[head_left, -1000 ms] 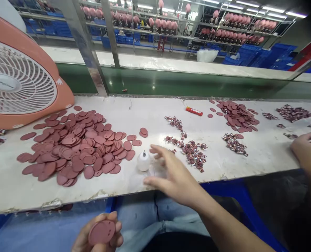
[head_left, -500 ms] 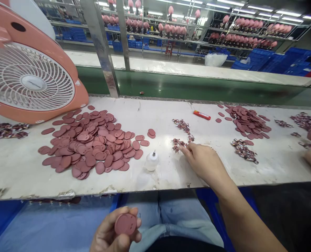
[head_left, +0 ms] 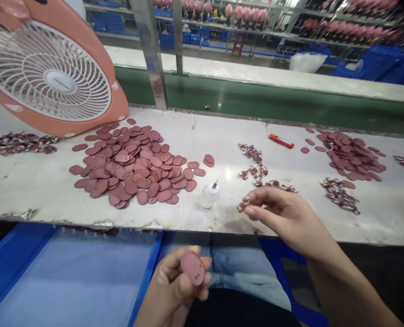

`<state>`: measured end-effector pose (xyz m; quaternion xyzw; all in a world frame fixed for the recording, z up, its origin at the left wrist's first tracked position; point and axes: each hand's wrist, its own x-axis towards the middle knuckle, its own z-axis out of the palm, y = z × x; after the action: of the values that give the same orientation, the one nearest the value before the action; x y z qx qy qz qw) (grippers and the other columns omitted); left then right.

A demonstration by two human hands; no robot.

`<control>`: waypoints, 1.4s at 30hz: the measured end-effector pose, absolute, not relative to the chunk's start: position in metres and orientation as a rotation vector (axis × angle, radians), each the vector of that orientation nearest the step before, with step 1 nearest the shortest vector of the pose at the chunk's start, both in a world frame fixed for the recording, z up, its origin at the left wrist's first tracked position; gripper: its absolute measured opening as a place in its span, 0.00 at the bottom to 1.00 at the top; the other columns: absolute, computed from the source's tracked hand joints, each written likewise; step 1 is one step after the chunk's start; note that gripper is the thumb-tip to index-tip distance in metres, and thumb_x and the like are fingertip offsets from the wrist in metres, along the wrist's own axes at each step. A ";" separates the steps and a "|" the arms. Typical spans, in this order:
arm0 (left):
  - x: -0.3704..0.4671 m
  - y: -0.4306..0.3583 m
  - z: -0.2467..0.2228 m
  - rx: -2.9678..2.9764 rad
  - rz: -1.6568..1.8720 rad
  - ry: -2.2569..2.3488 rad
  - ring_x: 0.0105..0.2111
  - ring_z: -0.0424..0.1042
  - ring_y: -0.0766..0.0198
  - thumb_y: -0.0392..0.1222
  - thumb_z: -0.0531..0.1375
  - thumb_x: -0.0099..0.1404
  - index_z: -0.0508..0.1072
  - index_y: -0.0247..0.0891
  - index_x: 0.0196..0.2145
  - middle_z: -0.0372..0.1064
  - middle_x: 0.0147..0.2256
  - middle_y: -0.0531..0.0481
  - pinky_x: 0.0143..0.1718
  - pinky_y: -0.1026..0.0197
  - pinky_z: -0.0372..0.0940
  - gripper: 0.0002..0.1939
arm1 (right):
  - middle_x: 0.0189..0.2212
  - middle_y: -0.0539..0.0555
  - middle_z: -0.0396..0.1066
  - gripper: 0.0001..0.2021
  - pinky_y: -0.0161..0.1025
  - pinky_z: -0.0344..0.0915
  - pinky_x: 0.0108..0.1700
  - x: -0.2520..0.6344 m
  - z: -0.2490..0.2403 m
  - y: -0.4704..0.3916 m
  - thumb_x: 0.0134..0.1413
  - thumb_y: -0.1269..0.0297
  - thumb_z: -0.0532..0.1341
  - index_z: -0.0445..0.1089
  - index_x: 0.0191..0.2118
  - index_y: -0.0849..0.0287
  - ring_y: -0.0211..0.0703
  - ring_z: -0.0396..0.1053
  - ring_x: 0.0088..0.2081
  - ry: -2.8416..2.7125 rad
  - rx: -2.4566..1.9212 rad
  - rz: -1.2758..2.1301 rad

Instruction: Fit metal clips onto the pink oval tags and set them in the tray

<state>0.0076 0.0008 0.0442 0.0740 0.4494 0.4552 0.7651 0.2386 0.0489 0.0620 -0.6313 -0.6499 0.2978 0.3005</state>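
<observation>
My left hand (head_left: 177, 281) is closed on a dark pink oval disc (head_left: 192, 268) with small holes, held over my lap in front of the table edge. Between thumb and fingertips my right hand (head_left: 280, 211) pinches a small brown-and-white piece (head_left: 243, 204), just above the table. Behind that hand lie loose little pieces (head_left: 252, 154) of the same look. A small round white bottle (head_left: 210, 195) with a thin needle tip stands left of my right hand. Further left spreads a large pile of dark pink oval discs (head_left: 137, 168).
An orange fan (head_left: 118, 97) with a white grille stands at the back left, beside more small brown pieces (head_left: 17, 143). A red-and-orange tube (head_left: 281, 141) lies behind my right hand. At right are another disc pile (head_left: 351, 154) and small pieces (head_left: 340, 195). Blue bins (head_left: 4, 259) sit below the table edge.
My right hand has lifted a small brown-and-white piece from its group and brought it nearer the table's front edge. My left hand has risen with the disc, now tilted. The view has shifted downward.
</observation>
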 end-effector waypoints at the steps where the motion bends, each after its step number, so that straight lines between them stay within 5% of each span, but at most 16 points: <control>1: 0.009 0.000 0.045 0.152 0.961 0.949 0.23 0.76 0.67 0.47 0.79 0.36 0.83 0.41 0.29 0.80 0.25 0.49 0.23 0.71 0.68 0.21 | 0.33 0.53 0.78 0.14 0.35 0.75 0.33 0.234 0.067 0.039 0.60 0.50 0.63 0.74 0.38 0.56 0.43 0.77 0.33 -1.698 -1.585 0.906; 5: 0.010 -0.004 0.041 0.167 0.870 0.839 0.23 0.74 0.69 0.49 0.77 0.43 0.83 0.39 0.32 0.78 0.25 0.51 0.25 0.71 0.67 0.18 | 0.36 0.49 0.80 0.04 0.30 0.75 0.35 0.212 0.084 0.016 0.60 0.62 0.66 0.77 0.41 0.49 0.39 0.78 0.34 -1.544 -1.268 1.348; 10: 0.006 -0.010 0.030 0.231 0.799 0.713 0.23 0.73 0.71 0.50 0.76 0.48 0.82 0.38 0.32 0.74 0.23 0.53 0.26 0.72 0.67 0.17 | 0.32 0.45 0.78 0.08 0.26 0.70 0.35 0.198 0.090 0.016 0.57 0.72 0.68 0.78 0.39 0.49 0.34 0.75 0.32 -1.732 -1.168 1.314; 26: 0.007 -0.011 0.025 0.254 0.771 0.695 0.24 0.74 0.72 0.51 0.75 0.49 0.81 0.38 0.29 0.77 0.26 0.53 0.27 0.72 0.68 0.16 | 0.33 0.42 0.76 0.06 0.27 0.67 0.36 0.202 0.095 0.017 0.64 0.70 0.63 0.72 0.41 0.50 0.29 0.74 0.33 -2.120 -1.129 1.176; 42: 0.007 -0.012 0.021 0.175 0.779 0.703 0.24 0.74 0.71 0.49 0.74 0.51 0.80 0.37 0.29 0.76 0.25 0.53 0.25 0.72 0.70 0.14 | 0.29 0.44 0.76 0.05 0.27 0.67 0.32 0.198 0.098 0.024 0.60 0.73 0.63 0.74 0.36 0.55 0.30 0.72 0.29 -2.052 -1.173 1.340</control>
<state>0.0067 -0.0125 0.0211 0.0836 0.3352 0.3716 0.8617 0.1978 0.0242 0.0976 -0.4220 -0.7384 0.4820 0.2108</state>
